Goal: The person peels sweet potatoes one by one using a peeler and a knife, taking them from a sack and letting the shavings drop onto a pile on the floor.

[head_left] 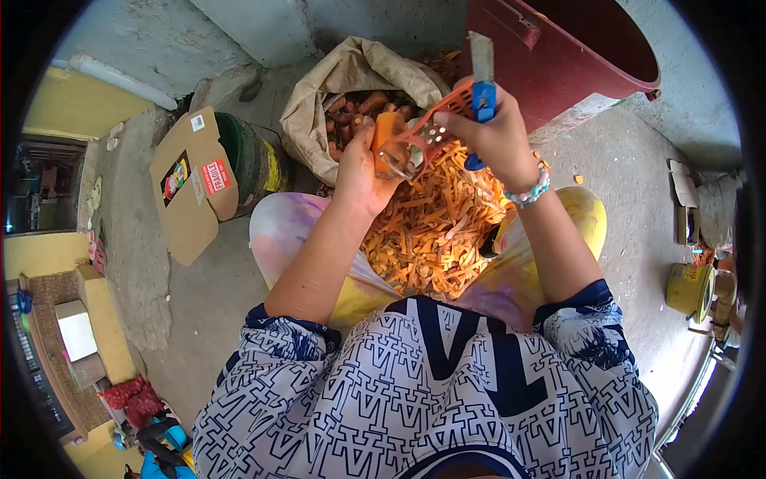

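My left hand point(361, 177) is wrapped round an orange peeled carrot point(388, 132). In my right hand point(496, 137) is a red perforated peeler point(453, 108), its metal end lying against or just over the carrot's lower part. A knife point(482, 72) with a blue handle is also in my right hand, blade pointing up and away. Below both hands, orange peelings point(439, 231) are heaped between my legs. Beyond my left hand stands an open sack point(307, 120) with several unpeeled carrots point(345, 120) inside.
A large red tub point(550, 68) stands at the upper right. Left of the sack are a green bucket point(255, 160) and a cardboard box point(191, 188). A yellow bucket point(689, 289) is at the far right. At the lower left, part of a person point(166, 447) shows.
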